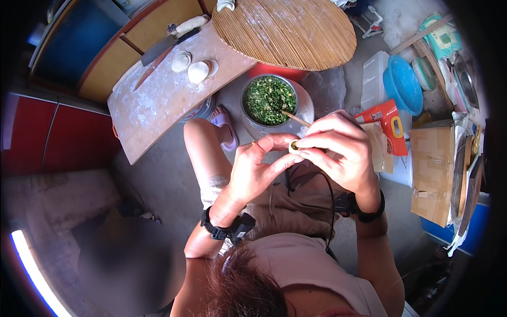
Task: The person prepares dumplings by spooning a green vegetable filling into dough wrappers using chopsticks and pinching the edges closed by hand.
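Note:
Between the fingertips of my left hand (pixel 257 166) and my right hand (pixel 340 146) is a small dumpling (pixel 294 146), its dough edge pinched by both hands, with some green showing at its top. A thin wooden stick (pixel 297 119), likely a chopstick, slants from the filling to my right hand; its far part is hidden. Just beyond my hands, a metal bowl (pixel 296 107) holds chopped green filling (pixel 269 99). Dough wrappers (pixel 198 72) lie in small stacks on the floured wooden board (pixel 158 115) at the left.
A cleaver (pixel 158 49), a wooden rolling pin (pixel 152 69) and dough rolls (pixel 192 23) lie on the board. Beyond the bowl is a round slatted tray (pixel 285 31) with a dumpling at its rim. On the right are a blue basin (pixel 402 85), a red pouch (pixel 386 123) and a cardboard box (pixel 431 170).

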{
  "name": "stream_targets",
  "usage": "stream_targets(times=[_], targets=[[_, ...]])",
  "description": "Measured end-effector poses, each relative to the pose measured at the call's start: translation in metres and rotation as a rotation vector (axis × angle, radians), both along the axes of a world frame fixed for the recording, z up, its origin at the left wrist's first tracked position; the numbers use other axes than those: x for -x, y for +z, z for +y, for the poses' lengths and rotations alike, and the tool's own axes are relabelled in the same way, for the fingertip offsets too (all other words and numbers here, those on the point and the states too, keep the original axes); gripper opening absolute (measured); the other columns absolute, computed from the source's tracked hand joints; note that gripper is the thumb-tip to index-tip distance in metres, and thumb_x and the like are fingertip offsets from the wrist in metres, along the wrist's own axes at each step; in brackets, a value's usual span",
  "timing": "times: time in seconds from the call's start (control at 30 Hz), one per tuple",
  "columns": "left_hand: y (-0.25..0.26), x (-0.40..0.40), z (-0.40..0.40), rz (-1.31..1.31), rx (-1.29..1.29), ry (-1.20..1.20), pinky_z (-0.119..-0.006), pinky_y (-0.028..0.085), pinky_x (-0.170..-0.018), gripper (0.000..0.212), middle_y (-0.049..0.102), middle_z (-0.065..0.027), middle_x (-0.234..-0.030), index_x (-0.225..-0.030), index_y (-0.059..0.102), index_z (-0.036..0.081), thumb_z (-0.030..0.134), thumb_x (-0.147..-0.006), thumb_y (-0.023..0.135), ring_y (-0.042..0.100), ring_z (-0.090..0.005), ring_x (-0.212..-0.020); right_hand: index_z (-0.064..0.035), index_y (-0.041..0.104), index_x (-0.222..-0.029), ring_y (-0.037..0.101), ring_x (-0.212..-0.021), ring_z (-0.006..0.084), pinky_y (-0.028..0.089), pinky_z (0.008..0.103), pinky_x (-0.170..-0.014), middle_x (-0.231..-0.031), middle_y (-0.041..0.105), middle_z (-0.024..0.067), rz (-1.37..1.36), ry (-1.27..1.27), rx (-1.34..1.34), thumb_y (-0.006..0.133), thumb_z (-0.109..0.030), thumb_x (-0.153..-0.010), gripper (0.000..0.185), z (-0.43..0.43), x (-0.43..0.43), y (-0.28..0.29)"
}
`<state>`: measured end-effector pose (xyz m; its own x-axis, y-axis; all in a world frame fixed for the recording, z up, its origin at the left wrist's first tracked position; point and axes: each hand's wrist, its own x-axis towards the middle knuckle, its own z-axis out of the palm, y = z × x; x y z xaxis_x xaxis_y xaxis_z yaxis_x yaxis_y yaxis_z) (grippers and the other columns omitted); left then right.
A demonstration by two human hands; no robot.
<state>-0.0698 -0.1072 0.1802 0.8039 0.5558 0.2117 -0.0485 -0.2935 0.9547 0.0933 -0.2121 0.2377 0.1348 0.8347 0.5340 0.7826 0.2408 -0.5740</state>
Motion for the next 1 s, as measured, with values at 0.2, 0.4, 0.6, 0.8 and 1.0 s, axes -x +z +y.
stream_targets(times=[0.2, 0.4, 0.6, 0.8, 1.0], targets=[[0.0, -0.003, -0.002, -0.062, 0.055, 0.021, -0.031, 0.055, -0.084, 0.035, 0.072, -0.011, -0.1, -0.109, 0.061, 0.002, 0.018, -0.082, 0.076, 0.07, -0.0205, -0.097, -0.0014, 0.071, -0.094, 0.064, -0.079, 0.0186, 0.051, 0.0307, -0.069, -0.086, 0.066, 0.0078, 0.282, -0.007, 0.049, 0.079, -0.008, -0.073, 0.023, -0.001, 0.004, -0.01], [0.003, -0.004, -0.002, -0.06, 0.079, -0.011, -0.032, 0.055, -0.086, 0.033, 0.071, -0.012, -0.1, -0.108, 0.059, 0.0, 0.014, -0.083, 0.075, 0.069, -0.0202, -0.097, -0.0011, 0.07, -0.085, 0.061, -0.076, 0.0203, 0.048, 0.0309, -0.068, -0.084, 0.065, 0.008, 0.203, -0.059, -0.002, 0.075, -0.006, -0.077, 0.011, -0.002, 0.008, -0.016], [-0.008, -0.006, -0.007, -0.184, 0.369, -0.067, -0.034, 0.053, -0.09, 0.031, 0.071, -0.011, -0.102, -0.11, 0.06, -0.001, 0.011, -0.085, 0.073, 0.068, -0.0196, -0.098, -0.0002, 0.069, -0.087, 0.062, -0.079, 0.022, 0.049, 0.0318, -0.07, -0.086, 0.065, 0.0095, 0.329, -0.185, -0.094, 0.072, -0.005, -0.078, 0.011, -0.002, 0.021, -0.035], [-0.007, -0.001, 0.001, -0.123, 0.328, -0.055, -0.034, 0.053, -0.09, 0.03, 0.071, -0.0118, -0.102, -0.111, 0.06, -0.002, 0.01, -0.086, 0.071, 0.068, -0.0195, -0.098, -0.0017, 0.072, -0.101, 0.064, -0.084, 0.0232, 0.051, 0.0316, -0.074, -0.095, 0.067, 0.0099, 0.213, -0.082, -0.016, 0.076, -0.009, -0.076, 0.025, -0.004, 0.009, -0.017], [0.001, -0.001, 0.0, -0.058, 0.198, -0.076, -0.031, 0.054, -0.088, 0.028, 0.071, -0.0086, -0.101, -0.109, 0.063, -0.001, 0.011, -0.086, 0.071, 0.068, -0.0169, -0.097, 0.0, 0.068, -0.086, 0.061, -0.077, 0.0222, 0.048, 0.0328, -0.069, -0.085, 0.065, 0.0092, 0.181, -0.009, 0.063, 0.073, -0.007, -0.078, 0.011, 0.002, 0.006, -0.011]])
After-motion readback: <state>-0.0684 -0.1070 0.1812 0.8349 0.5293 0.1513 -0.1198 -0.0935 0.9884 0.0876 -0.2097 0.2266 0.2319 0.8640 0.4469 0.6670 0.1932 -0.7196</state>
